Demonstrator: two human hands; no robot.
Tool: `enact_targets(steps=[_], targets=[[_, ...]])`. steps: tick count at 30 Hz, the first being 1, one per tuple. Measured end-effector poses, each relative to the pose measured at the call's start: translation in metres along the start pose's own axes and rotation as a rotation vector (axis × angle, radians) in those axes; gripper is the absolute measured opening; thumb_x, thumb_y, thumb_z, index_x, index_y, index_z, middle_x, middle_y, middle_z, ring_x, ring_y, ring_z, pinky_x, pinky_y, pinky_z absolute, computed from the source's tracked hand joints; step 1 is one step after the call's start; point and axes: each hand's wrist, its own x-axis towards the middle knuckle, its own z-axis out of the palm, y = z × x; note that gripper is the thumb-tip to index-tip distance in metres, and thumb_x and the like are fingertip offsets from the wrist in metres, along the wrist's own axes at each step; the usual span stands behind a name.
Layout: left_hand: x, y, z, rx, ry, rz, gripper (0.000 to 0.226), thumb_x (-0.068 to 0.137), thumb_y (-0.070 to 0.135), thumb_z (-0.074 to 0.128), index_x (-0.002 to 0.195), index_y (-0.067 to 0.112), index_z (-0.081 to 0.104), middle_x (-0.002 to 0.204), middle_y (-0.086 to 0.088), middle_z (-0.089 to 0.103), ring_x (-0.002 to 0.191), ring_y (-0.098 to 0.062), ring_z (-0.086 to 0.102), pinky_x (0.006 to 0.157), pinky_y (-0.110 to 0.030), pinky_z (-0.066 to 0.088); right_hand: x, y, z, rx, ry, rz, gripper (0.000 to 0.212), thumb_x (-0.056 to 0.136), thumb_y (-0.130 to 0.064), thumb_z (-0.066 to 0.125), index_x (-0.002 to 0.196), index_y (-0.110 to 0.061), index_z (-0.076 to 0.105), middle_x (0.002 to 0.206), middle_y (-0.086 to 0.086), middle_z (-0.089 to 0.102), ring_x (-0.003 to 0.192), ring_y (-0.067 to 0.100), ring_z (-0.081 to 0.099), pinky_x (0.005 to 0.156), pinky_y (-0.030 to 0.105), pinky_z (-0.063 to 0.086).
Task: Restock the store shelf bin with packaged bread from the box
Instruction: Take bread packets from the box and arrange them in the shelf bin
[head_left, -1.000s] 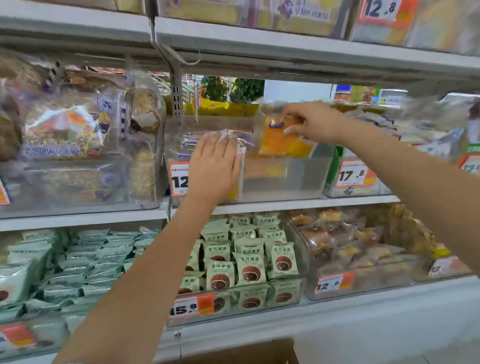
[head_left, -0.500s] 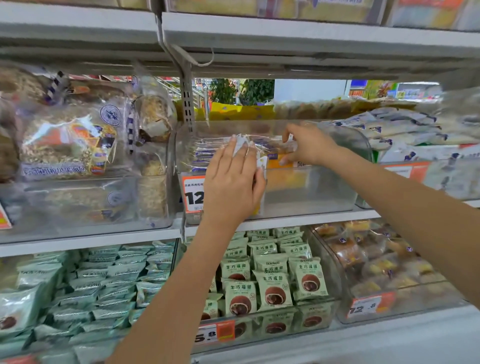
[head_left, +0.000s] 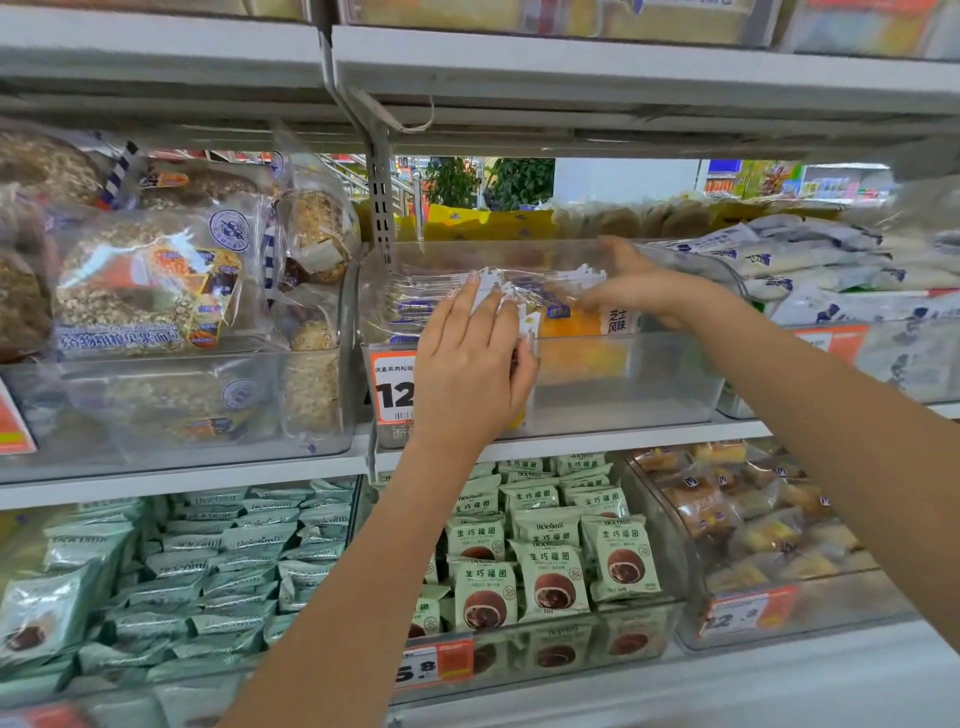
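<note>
A clear plastic shelf bin (head_left: 654, 379) on the middle shelf holds a row of clear-wrapped bread packages (head_left: 410, 306) standing at its left side. My left hand (head_left: 467, 364) lies flat with straight fingers pressed against the front of that row. An orange-yellow bread package (head_left: 571, 325) stands just right of the row, inside the bin. My right hand (head_left: 644, 286) holds its top edge, fingers in front and thumb behind. The bin's right half holds nothing. The box is out of view.
Large bagged grain loaves (head_left: 145, 291) fill the bin to the left. White packages (head_left: 831, 265) lie in the bin to the right. Green snack packs (head_left: 545, 561) and small cakes (head_left: 737, 514) fill the bins on the shelf below. The upper shelf edge (head_left: 571, 67) overhangs the bin.
My right hand has lowered the orange-yellow package from above the bin rim down into the bin beside the row. My left hand stayed pressed on the row.
</note>
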Motion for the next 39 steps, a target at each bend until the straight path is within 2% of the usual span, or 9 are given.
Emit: enact_targets(steps=[2, 5, 13, 20, 25, 29, 31, 34, 39], targets=[[0.0, 0.0, 0.001, 0.004, -0.002, 0.002, 0.035, 0.093, 0.026, 0.044, 0.103, 0.005, 0.07, 0.109, -0.01, 0.07, 0.117, -0.028, 0.059, 0.104, -0.037, 0.036, 0.002, -0.003, 0.0, 0.263, 0.067, 0.137, 0.074, 0.085, -0.023, 0.061, 0.147, -0.016, 0.021, 0.141, 0.002, 0.035, 0.123, 0.024, 0.041, 0.089, 0.034, 0.04], [-0.001, 0.0, 0.001, 0.017, -0.003, 0.001, 0.035, 0.093, 0.026, 0.043, 0.102, 0.005, 0.07, 0.109, -0.01, 0.07, 0.116, -0.028, 0.059, 0.104, -0.037, 0.036, 0.004, -0.002, 0.001, 0.471, 0.081, 0.296, 0.055, 0.094, -0.036, 0.049, 0.141, -0.011, 0.037, 0.128, 0.003, 0.046, 0.119, 0.023, 0.045, 0.104, 0.042, 0.038], [0.0, 0.0, 0.0, 0.015, 0.001, 0.002, 0.036, 0.094, 0.026, 0.042, 0.1, 0.005, 0.07, 0.109, -0.01, 0.07, 0.116, -0.028, 0.059, 0.104, -0.037, 0.036, 0.002, -0.006, 0.007, 0.394, 0.047, 0.354, 0.065, 0.099, -0.053, 0.019, 0.145, -0.009, 0.029, 0.138, 0.017, 0.048, 0.124, 0.032, 0.049, 0.108, 0.047, 0.037], [0.0, -0.001, 0.001, 0.011, 0.005, 0.008, 0.041, 0.095, 0.027, 0.037, 0.099, 0.005, 0.07, 0.109, -0.011, 0.07, 0.115, -0.028, 0.06, 0.102, -0.037, 0.037, -0.009, -0.004, -0.001, 0.427, 0.012, 0.319, 0.025, 0.092, -0.031, 0.041, 0.112, -0.016, 0.036, 0.114, 0.01, 0.044, 0.112, 0.022, 0.043, 0.099, 0.046, 0.038], [0.0, -0.001, 0.002, 0.016, 0.021, 0.017, 0.041, 0.095, 0.027, 0.036, 0.099, 0.004, 0.071, 0.108, -0.011, 0.07, 0.113, -0.029, 0.061, 0.102, -0.037, 0.037, -0.016, -0.004, -0.004, 0.069, 0.092, -0.1, 0.037, 0.087, -0.033, 0.061, 0.121, -0.021, 0.054, 0.118, -0.005, 0.048, 0.108, 0.014, 0.045, 0.087, 0.031, 0.036], [-0.001, -0.001, 0.001, 0.027, 0.017, 0.018, 0.038, 0.094, 0.026, 0.039, 0.099, 0.004, 0.07, 0.109, -0.011, 0.07, 0.113, -0.029, 0.061, 0.102, -0.037, 0.037, -0.025, -0.01, 0.003, -0.123, -0.113, -0.537, 0.032, 0.077, -0.047, 0.07, 0.102, -0.027, 0.069, 0.107, -0.018, 0.06, 0.107, 0.003, 0.053, 0.099, 0.028, 0.039], [-0.001, -0.001, 0.001, 0.029, 0.011, 0.017, 0.038, 0.094, 0.026, 0.04, 0.099, 0.004, 0.07, 0.109, -0.012, 0.07, 0.114, -0.029, 0.061, 0.102, -0.037, 0.037, -0.025, -0.01, 0.003, -0.176, -0.234, -0.546, 0.036, 0.074, -0.034, 0.077, 0.108, -0.026, 0.067, 0.11, -0.017, 0.059, 0.106, 0.002, 0.052, 0.098, 0.022, 0.035], [-0.001, -0.001, 0.001, 0.029, 0.006, 0.014, 0.037, 0.093, 0.026, 0.041, 0.099, 0.004, 0.071, 0.109, -0.012, 0.07, 0.114, -0.029, 0.061, 0.102, -0.037, 0.036, -0.015, -0.005, 0.005, -0.294, -0.109, -0.567, 0.04, 0.071, -0.02, 0.081, 0.108, -0.023, 0.066, 0.107, -0.007, 0.062, 0.096, 0.008, 0.053, 0.089, 0.025, 0.041], [-0.001, -0.001, 0.001, 0.026, -0.01, 0.014, 0.033, 0.091, 0.025, 0.045, 0.099, 0.004, 0.07, 0.11, -0.012, 0.069, 0.114, -0.029, 0.061, 0.102, -0.037, 0.037, -0.002, -0.004, 0.005, -0.258, 0.031, -0.524, 0.008, 0.083, -0.022, 0.071, 0.089, -0.016, 0.07, 0.086, -0.003, 0.067, 0.086, 0.017, 0.061, 0.079, 0.033, 0.048]])
